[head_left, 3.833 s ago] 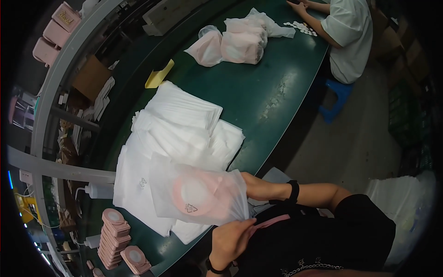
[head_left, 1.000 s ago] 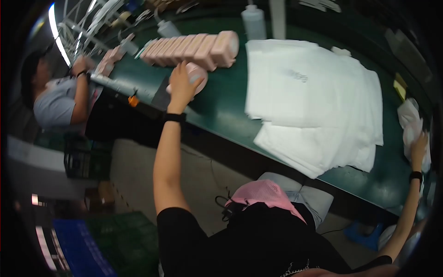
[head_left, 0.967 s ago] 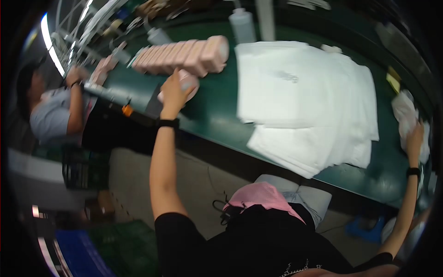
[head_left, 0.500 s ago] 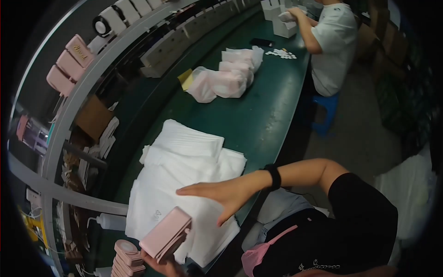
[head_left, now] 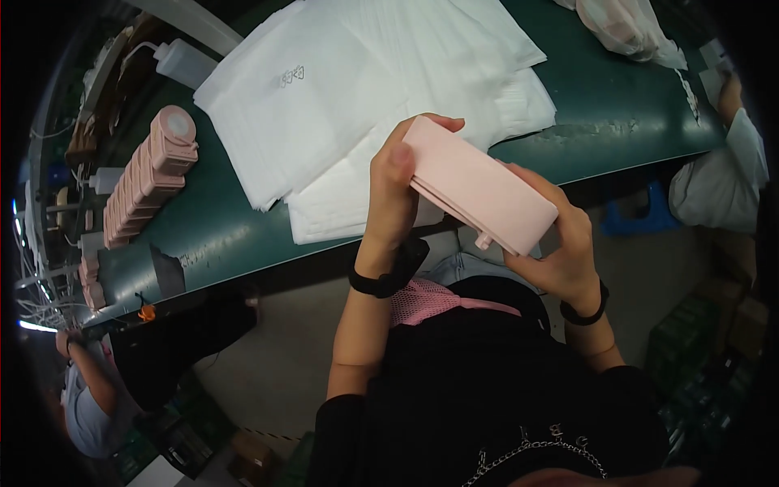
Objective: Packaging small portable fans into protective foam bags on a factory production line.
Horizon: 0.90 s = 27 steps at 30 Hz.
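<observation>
A pink, box-shaped case (head_left: 480, 183) is held up in front of me, tilted down to the right, with a small pink knob at its lower edge. My left hand (head_left: 395, 174) grips its left end, thumb on the top face. Around its right end my right hand (head_left: 564, 239) is closed, fingers along the far side. Just beyond the case lies a spread stack of white translucent sheets or bags (head_left: 357, 89) on the green table. What is inside the case cannot be seen.
Several similar pink cases (head_left: 146, 178) stand in a row at the left of the green table (head_left: 235, 235). Behind them is a white squeeze bottle (head_left: 185, 63). Wrapped pink items (head_left: 621, 28) lie at the far right. Co-workers sit at the right and lower left, near a blue stool (head_left: 641, 211).
My view has turned left and down. My right hand, open and apart before, now grips the right end of the pink case. The case has come off the sheets toward my body.
</observation>
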Tool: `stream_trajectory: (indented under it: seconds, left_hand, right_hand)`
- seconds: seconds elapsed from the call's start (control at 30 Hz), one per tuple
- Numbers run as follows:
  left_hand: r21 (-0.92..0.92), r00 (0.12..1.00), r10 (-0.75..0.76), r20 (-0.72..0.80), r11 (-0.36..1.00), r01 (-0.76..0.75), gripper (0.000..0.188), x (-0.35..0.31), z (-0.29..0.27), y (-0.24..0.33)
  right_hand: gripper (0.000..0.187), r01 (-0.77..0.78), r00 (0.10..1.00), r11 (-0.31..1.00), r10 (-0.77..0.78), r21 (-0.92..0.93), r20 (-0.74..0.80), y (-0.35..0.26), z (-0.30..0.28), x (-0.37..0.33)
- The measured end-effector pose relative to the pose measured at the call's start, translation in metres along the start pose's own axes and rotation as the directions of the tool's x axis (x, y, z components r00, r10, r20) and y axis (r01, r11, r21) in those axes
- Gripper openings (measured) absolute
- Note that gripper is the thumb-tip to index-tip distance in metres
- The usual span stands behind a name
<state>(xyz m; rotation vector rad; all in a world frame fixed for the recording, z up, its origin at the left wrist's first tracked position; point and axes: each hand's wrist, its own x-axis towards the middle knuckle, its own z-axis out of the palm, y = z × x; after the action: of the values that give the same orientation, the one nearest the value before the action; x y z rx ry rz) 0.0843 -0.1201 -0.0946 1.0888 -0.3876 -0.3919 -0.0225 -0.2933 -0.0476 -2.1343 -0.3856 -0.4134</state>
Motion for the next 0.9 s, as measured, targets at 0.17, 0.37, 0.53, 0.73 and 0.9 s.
stream_trajectory:
  seconds: [0.17, 0.37, 0.53, 0.73, 0.9]
  left_hand:
    - [0.022, 0.969, -0.192, -0.155, 0.980, 0.198, 0.069, -0.010, 0.010, 0.001]
    - [-0.123, 0.948, -0.229, -0.220, 0.971, 0.206, 0.057, -0.010, 0.008, -0.008]
    - [0.045, 0.946, -0.131, -0.297, 0.988, 0.151, 0.051, -0.014, 0.017, 0.000]
    - [0.137, 0.940, -0.089, -0.330, 0.980, 0.141, 0.048, -0.012, 0.017, -0.005]
    - [0.139, 0.942, -0.097, -0.322, 0.979, 0.149, 0.046, -0.010, 0.013, -0.009]
  right_hand:
    - [0.073, -0.113, 0.993, 0.992, 0.112, 0.050, 0.023, -0.009, 0.005, -0.013]
    - [0.072, -0.025, 0.967, 0.970, 0.084, 0.240, -0.241, -0.012, 0.016, -0.010]
    - [0.075, 0.111, 0.991, 0.993, -0.108, -0.035, 0.073, -0.001, -0.002, -0.011]
    - [0.070, -0.229, 0.962, 0.906, 0.266, 0.355, -0.057, -0.006, 0.005, -0.013]
    - [0.078, 0.024, 0.992, 0.999, -0.021, -0.025, 0.126, 0.002, -0.002, -0.006]
